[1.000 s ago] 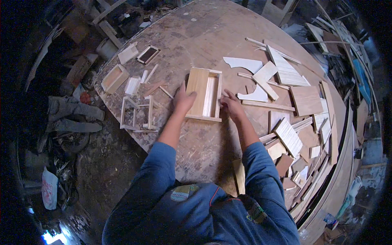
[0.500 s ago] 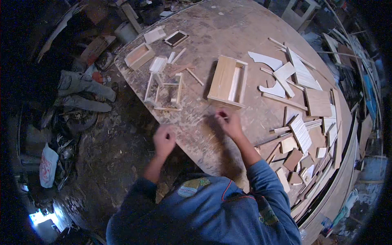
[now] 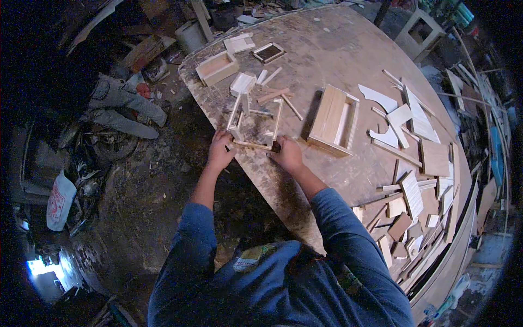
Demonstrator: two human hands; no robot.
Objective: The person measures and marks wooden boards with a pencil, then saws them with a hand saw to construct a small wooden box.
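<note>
Box [image 3: 328, 109]: just right of and beyond the right hand [image 3: 287, 155]
Offcuts [image 3: 412, 195]: scattered well right of that hand
Block [image 3: 243, 83] and sticks [image 3: 275, 96]: beyond both hands, the frame [image 3: 253, 145] standing between
Frame: just ahead, near rail between the hands
Left hand [image 3: 220, 153]: fingers bent at its left corner; cannot tell if clamped
Right hand: at its right corner; likewise unclear

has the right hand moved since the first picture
Yes, leftward along the table: the right hand has gone from the right side of the larger wooden box to the open frame.
</note>
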